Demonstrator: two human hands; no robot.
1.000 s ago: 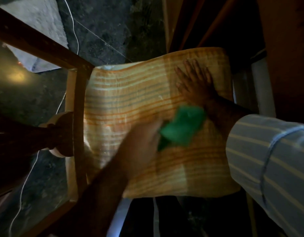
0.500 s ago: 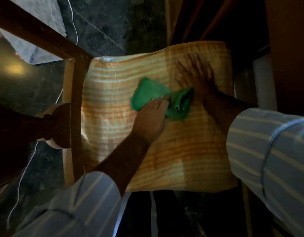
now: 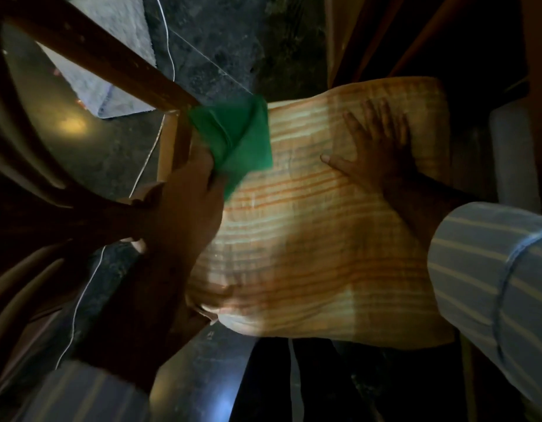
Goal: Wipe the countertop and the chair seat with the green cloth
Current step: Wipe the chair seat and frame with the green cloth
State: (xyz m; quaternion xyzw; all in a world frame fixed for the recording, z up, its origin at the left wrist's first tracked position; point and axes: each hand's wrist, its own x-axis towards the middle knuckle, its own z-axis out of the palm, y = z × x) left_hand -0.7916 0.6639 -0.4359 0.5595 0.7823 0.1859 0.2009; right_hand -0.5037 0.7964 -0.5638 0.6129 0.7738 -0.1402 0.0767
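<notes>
The chair seat (image 3: 318, 254) is a cushion with orange and pale stripes, filling the middle of the view. The green cloth (image 3: 236, 138) lies at the seat's far left corner, blurred with motion. My left hand (image 3: 184, 202) grips the cloth's near edge at the seat's left side. My right hand (image 3: 373, 150) rests flat on the far right part of the cushion, fingers spread, holding nothing. The countertop is not in view.
A dark wooden chair frame rail (image 3: 93, 53) runs diagonally at the upper left, meeting a lighter wooden post (image 3: 169, 147) beside the cushion. A grey mat (image 3: 111, 83) and a thin white cord (image 3: 81, 300) lie on the dark floor. Dim light throughout.
My left hand swept the green cloth from the seat's middle, up and left to the far left corner. My right hand stayed pressed on the cushion.
</notes>
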